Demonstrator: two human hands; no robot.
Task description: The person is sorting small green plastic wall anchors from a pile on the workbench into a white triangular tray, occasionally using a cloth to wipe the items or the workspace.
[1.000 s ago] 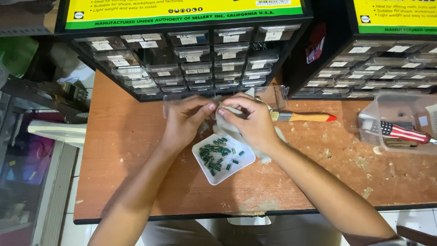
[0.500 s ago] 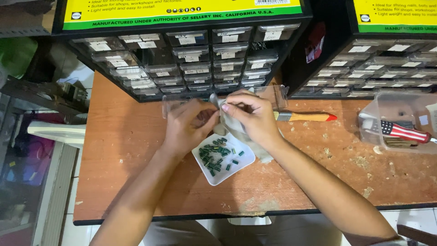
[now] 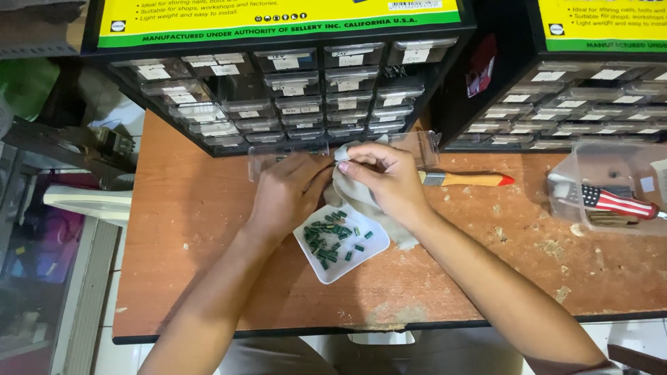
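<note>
Scratched orange-brown worktop [image 3: 208, 229], chipped and dusty toward the right, backed by a black small-parts cabinet [image 3: 292, 90] with rows of clear labelled drawers; second cabinet [image 3: 597, 97] of the same kind off to the right of the first

Just in front of the first cabinet's bottom row: a long clear plastic drawer [image 3: 417, 147] pulled out and held above the worktop, with a pale grey cloth [image 3: 354, 198] hanging from it. Left hand [image 3: 288, 194] curled closed around the drawer's left part, fingers wrapped over its edge. Right hand [image 3: 385, 173] pinching a fold of the cloth between thumb and fingertips, pressed at the drawer's middle

Below the drawer and touching the hanging cloth: a small white square tray [image 3: 365, 253] holding a scatter of small green components [image 3: 330, 236], loose, not stacked

Right of the drawer: a brush with a yellow handle and red tip [image 3: 469, 180] lying flat. Further right, in front of the second cabinet: a clear plastic tub [image 3: 611, 187] with a striped-handled tool [image 3: 615, 202] inside

Drawer likely light, stiff and thin-walled, rather slippery and prone to cracking if squeezed; best taken by the ends or along the rim, not the flat sides. Cloth soft and limp, gathered easily in a pinch
</note>
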